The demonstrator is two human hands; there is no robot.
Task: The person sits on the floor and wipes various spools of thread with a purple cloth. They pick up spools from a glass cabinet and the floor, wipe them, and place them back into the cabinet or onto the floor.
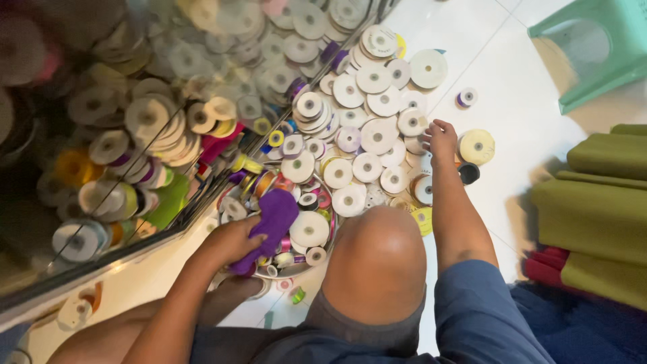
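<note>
The left hand (pixel 229 243) grips a purple cloth (pixel 269 226) over a round tray (pixel 322 251) of ribbon spools beside the bent knee (pixel 377 263). Farther out, the right hand (pixel 441 138) reaches with fingers curled onto a white spool (pixel 423 164) at the edge of the spool heap (pixel 364 128) on the white floor (pixel 512 114). A green stool (pixel 593 50) stands beyond.

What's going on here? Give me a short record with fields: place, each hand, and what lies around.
place: white tiled floor, person crouching, seen from above
left hand: grips a purple cloth over a round tray of small ribbon spools
right hand: reaches into a heap of flat ribbon reels, fingers on them
nearby: green plastic stool; stacked olive fabric; mirror reflecting reels
</note>
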